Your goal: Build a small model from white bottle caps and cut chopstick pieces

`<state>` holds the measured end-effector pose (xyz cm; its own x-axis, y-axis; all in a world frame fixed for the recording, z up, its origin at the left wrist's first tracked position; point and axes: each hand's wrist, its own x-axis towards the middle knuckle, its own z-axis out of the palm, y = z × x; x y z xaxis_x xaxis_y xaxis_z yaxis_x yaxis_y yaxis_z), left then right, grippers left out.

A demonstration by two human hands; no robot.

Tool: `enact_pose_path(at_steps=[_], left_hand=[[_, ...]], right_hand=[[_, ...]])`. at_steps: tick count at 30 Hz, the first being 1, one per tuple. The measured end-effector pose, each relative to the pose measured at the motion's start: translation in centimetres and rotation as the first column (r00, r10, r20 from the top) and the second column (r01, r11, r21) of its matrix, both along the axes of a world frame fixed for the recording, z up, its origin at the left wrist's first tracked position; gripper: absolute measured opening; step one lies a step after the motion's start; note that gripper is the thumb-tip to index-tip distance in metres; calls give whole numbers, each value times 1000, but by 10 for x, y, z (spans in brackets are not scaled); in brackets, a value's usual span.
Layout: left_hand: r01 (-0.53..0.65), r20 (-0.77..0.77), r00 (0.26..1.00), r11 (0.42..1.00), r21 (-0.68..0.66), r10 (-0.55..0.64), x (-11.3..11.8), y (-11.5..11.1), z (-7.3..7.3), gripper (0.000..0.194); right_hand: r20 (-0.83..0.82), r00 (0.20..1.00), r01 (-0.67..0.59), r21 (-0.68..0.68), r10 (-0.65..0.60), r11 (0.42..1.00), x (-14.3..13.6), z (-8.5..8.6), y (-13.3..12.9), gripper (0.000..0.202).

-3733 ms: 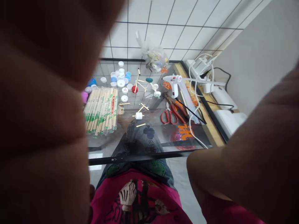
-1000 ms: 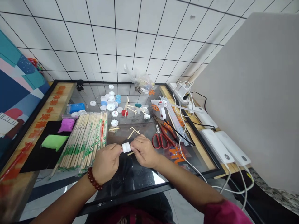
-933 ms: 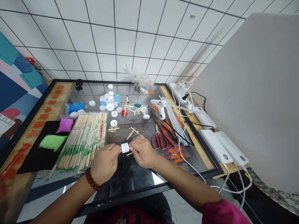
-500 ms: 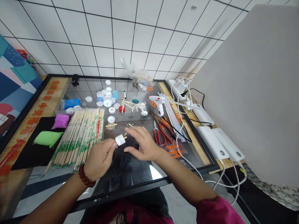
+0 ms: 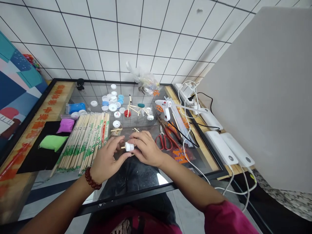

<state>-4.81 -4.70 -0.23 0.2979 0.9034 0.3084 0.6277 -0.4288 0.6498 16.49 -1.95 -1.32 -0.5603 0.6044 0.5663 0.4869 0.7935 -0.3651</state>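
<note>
Between my hands is a white bottle-cap piece (image 5: 129,147) with a short wooden stick (image 5: 123,148) poking out toward the left. My right hand (image 5: 147,149) grips this piece from its right side, thumb below and fingers above. My left hand (image 5: 106,159), with a dark red bead bracelet at its wrist, is curved around the stick side; its thumb and index finger are spread apart, and the thumb tip is close to the right thumb. Beyond the hands lie a loose white cap (image 5: 116,123) and a construction of sticks and caps (image 5: 133,108).
Wrapped chopsticks (image 5: 84,143) lie left, beside green (image 5: 53,142) and purple clay packs (image 5: 65,125). Several bottle caps (image 5: 112,107) are at the back. To the right are scissors (image 5: 163,139), pliers (image 5: 173,134), a glue gun (image 5: 165,109), glue sticks (image 5: 181,122) and white cables (image 5: 186,156).
The cap piece has passed from my left hand to my right and turned, its stick now pointing left. My left fingers have opened, and the two hands have come together.
</note>
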Motion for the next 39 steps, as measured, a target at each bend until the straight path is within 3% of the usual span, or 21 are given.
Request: enact_pose_path(at_steps=[7, 12, 18, 24, 29, 34, 39], left_hand=[[-11, -15, 1000, 1000, 20, 12, 0, 0, -2, 61], [-13, 18, 1000, 1000, -17, 14, 1, 0, -3, 50], [108, 173, 981, 990, -88, -91, 3, 2, 1, 25], [108, 119, 988, 992, -64, -100, 1, 2, 1, 21], [40, 151, 988, 998, -40, -33, 0, 1, 1, 41], [41, 182, 983, 995, -89, -24, -2, 4, 4, 17], [64, 143, 989, 990, -125, -45, -1, 6, 5, 19]], right_hand=[[48, 999, -20, 44, 18, 999, -1, 1, -1, 20], [48, 999, -20, 52, 18, 998, -1, 2, -1, 19], [18, 998, -67, 116, 66, 991, -2, 1, -1, 25], [26, 996, -86, 118, 84, 989, -2, -1, -1, 24], [-26, 998, -61, 92, 64, 994, -3, 0, -1, 25], [-15, 1000, -19, 99, 20, 995, -3, -1, -1, 33], [-4, 1000, -14, 99, 15, 995, -3, -2, -1, 27]])
